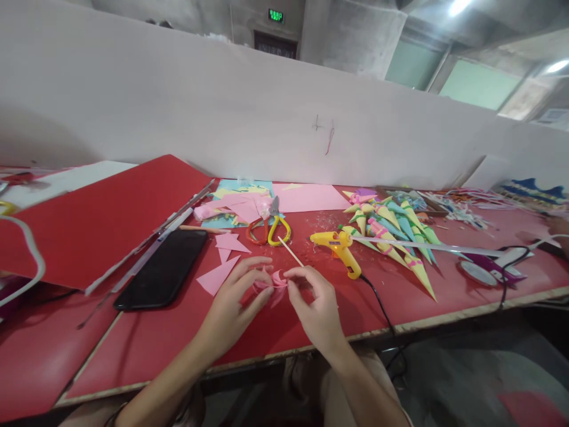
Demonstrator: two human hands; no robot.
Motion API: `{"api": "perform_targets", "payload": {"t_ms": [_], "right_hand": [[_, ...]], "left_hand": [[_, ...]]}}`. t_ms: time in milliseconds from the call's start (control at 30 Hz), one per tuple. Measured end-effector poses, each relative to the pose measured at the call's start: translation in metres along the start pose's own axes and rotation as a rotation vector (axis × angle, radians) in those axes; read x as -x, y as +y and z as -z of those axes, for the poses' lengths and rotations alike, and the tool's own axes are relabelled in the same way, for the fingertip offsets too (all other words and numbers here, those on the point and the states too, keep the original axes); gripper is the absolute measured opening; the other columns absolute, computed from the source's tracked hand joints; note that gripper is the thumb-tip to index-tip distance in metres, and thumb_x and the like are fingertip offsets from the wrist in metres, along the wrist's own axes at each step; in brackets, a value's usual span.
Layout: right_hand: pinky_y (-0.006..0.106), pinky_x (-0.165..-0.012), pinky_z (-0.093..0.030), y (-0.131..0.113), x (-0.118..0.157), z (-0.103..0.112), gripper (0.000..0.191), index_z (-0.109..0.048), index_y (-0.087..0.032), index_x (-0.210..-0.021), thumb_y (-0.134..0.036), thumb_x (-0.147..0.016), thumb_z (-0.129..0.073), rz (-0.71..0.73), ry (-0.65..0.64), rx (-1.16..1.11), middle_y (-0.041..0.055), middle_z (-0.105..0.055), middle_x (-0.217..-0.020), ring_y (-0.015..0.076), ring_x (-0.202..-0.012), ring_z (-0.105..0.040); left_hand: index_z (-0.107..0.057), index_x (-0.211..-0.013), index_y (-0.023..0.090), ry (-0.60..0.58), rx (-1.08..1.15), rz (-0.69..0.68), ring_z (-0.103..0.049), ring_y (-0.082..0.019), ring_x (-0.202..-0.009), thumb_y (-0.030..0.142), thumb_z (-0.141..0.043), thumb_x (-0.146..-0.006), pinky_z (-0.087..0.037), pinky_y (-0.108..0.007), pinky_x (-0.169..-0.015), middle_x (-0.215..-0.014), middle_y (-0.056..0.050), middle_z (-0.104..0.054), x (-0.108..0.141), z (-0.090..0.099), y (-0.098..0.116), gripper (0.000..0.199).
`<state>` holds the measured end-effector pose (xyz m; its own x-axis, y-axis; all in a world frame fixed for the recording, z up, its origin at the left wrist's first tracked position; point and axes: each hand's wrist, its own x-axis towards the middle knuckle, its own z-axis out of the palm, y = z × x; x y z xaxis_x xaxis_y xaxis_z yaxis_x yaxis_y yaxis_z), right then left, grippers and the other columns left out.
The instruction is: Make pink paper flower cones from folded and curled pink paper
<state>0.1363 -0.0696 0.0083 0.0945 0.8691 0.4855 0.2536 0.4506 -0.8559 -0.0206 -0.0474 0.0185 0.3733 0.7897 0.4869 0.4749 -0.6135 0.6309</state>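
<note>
A small piece of pink curled paper is between my two hands above the red table. My left hand curls round its left side, thumb and fingers close together. On the other side, my right hand pinches the paper's right edge. A thin wooden stick slants up from behind my right fingers; I cannot tell if it is held or lies on the table. Pink paper triangles lie beside my left hand. Just beyond are scissors with red and yellow handles. A yellow glue gun lies right of my right hand.
A black phone and a large red board lie at left. Paper scraps and a pink sheet are at the back. Colourful paper cones are piled at right. The glue gun's cord hangs over the table edge.
</note>
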Motion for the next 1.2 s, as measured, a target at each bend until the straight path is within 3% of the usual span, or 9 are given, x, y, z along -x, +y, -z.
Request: {"api": "perform_targets", "payload": {"t_ms": [300,500,700,933,1200], "right_hand": [[0.026,-0.068,-0.049,-0.001,0.0,0.001,0.015,-0.063,-0.02,-0.087,-0.015,-0.078,-0.052,0.031,-0.091,-0.071,0.003,-0.064,-0.083,0.0148,-0.077,-0.059],[0.025,-0.065,-0.047,-0.002,0.0,0.002,0.013,-0.063,-0.02,-0.081,-0.012,-0.078,-0.052,0.042,-0.047,-0.006,0.002,-0.063,-0.077,0.0143,-0.072,-0.058],[0.026,-0.067,-0.046,-0.005,-0.001,0.003,0.016,-0.063,-0.021,-0.082,-0.011,-0.08,-0.051,0.072,-0.016,0.008,0.0026,-0.066,-0.081,0.0152,-0.077,-0.06],[0.024,-0.066,-0.045,-0.005,0.0,0.002,0.018,-0.062,-0.02,-0.082,-0.007,-0.077,-0.051,0.123,-0.072,0.047,0.0016,-0.064,-0.078,0.0139,-0.073,-0.057],[0.024,-0.066,-0.045,-0.005,-0.001,0.001,0.016,-0.061,-0.019,-0.078,-0.007,-0.077,-0.05,0.146,-0.081,0.071,0.0021,-0.062,-0.077,0.0137,-0.072,-0.057]], "left_hand": [[-0.056,-0.076,0.02,0.025,0.238,0.129,-0.052,-0.022,-0.107,0.03,-0.047,-0.084,-0.042,-0.037,-0.092,-0.109,-0.008,-0.058,-0.001,0.005,0.007,0.015],[-0.061,-0.081,0.022,0.002,0.184,0.115,-0.05,-0.021,-0.111,0.03,-0.044,-0.085,-0.04,-0.039,-0.096,-0.113,-0.007,-0.057,0.0,0.005,0.004,0.019],[-0.064,-0.084,0.024,-0.008,0.004,0.007,-0.049,-0.023,-0.111,0.029,-0.055,-0.08,-0.04,-0.039,-0.094,-0.119,-0.006,-0.054,-0.001,0.009,0.0,0.012],[-0.065,-0.076,0.023,0.094,-0.152,-0.169,-0.053,-0.018,-0.087,0.025,-0.055,-0.08,-0.044,-0.03,-0.079,-0.091,-0.003,-0.055,0.0,0.011,0.0,0.011],[-0.065,-0.079,0.022,0.079,-0.23,-0.348,-0.054,-0.013,-0.079,0.018,-0.054,-0.082,-0.044,-0.026,-0.071,-0.084,-0.001,-0.057,-0.005,0.017,0.0,0.012]]}}
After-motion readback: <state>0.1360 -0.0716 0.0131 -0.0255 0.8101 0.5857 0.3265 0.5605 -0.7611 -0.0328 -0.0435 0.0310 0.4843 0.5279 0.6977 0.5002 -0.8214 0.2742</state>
